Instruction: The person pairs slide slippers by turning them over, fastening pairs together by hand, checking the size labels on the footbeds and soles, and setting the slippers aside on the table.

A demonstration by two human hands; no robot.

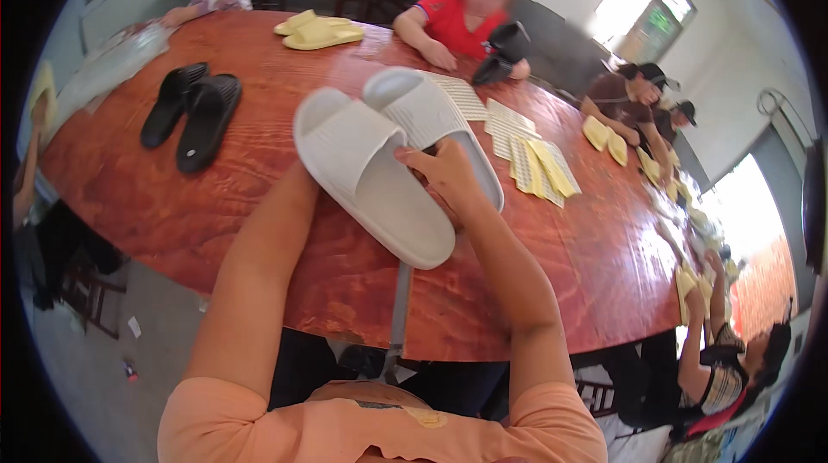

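A pair of pale grey slide sandals is held up over the table, soles down, toes pointing away from me. My right hand [444, 172] is closed between them, its thumb at the strap edge of the left sandal [375, 178] and its fingers partly hidden. Beside it, the right sandal [435, 114] lies slightly farther back, overlapping the left one. My left forearm [276, 230] reaches up to the left sandal, which covers the left hand, so its fingers do not show.
Black slides [207, 122] sit left on the red-brown wooden table [345, 303]; yellow slides [319, 32] lie at the far side. Printed label sheets [509, 131] and yellow strips [552, 165] are to the right. A person in red [457, 28] holds dark footwear opposite; several others sit around.
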